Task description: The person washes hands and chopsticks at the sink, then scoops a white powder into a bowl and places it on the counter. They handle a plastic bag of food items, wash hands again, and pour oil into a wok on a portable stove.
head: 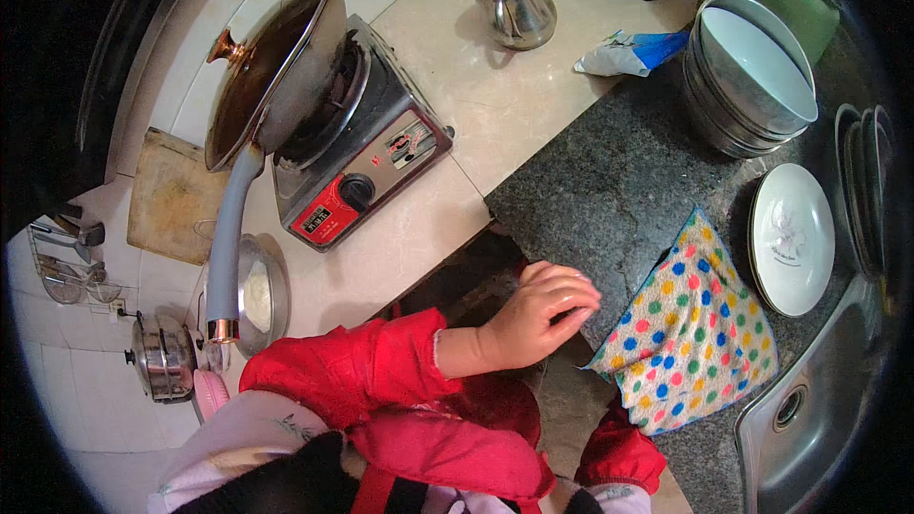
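My left hand (539,315) is in the air by the edge of the dark stone counter (593,164), its fingers loosely bent and nothing held in it. A polka-dot cloth (692,335) with a blue hem spreads over the counter's front part, creased and partly raised. My right arm, in a red sleeve (621,450), reaches up to the near corner of this cloth. The right hand itself is hidden under or behind the cloth, so its grip cannot be seen. Right of the cloth lie stacked white plates (792,239).
Metal bowls (757,78) are stacked at the back right, above a steel sink (814,435). On the left, a lidded wok (300,78) rests on a gas stove (364,164), its long grey handle (235,235) jutting toward me. A steel pitcher (514,0) stands behind.
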Demonstrator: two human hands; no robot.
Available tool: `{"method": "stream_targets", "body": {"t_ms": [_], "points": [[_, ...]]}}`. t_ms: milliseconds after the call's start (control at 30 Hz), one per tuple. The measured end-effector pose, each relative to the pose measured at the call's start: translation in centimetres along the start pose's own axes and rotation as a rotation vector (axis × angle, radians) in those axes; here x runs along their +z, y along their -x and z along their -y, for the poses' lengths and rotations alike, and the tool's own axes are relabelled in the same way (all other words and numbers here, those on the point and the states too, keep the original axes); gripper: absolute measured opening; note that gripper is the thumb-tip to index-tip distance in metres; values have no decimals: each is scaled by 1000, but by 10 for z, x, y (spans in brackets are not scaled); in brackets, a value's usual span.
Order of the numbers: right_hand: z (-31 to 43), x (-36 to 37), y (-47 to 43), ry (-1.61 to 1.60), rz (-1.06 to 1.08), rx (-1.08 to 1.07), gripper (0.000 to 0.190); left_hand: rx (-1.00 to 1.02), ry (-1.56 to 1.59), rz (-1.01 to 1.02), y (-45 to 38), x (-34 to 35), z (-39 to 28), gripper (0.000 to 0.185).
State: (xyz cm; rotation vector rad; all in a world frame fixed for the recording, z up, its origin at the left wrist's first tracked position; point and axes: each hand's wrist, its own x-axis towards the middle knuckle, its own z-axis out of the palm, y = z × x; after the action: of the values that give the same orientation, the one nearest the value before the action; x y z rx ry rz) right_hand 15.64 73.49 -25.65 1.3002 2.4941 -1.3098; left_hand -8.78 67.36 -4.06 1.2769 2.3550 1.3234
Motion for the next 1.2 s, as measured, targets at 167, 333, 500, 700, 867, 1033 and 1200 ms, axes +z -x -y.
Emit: {"method": "stream_targets", "body": {"t_ms": [167, 333, 500, 700, 867, 1033, 1200], "points": [[4, 7, 5, 12, -11, 12, 47, -34, -2, 14, 19, -26, 3, 13], [5, 13, 4, 37, -3, 1, 48, -70, -40, -14, 36, -40, 11, 14], [7, 11, -16, 75, 14, -38, 49, -162, 53, -99, 59, -52, 17, 15], [72, 11, -64, 13, 100, -174, 51, -299, 90, -175, 91, -95, 11, 12], [249, -6, -17, 202, -62, -850, 64, -488, 171, -316, 135, -146, 3, 12], [293, -10, -29, 372, -99, -881, 41, -597, 351, -407, 188, -184, 5, 15], [313, 1, -20, 395, 38, -919, 31, -673, 487, -439, 225, -206, 3, 14]]}}
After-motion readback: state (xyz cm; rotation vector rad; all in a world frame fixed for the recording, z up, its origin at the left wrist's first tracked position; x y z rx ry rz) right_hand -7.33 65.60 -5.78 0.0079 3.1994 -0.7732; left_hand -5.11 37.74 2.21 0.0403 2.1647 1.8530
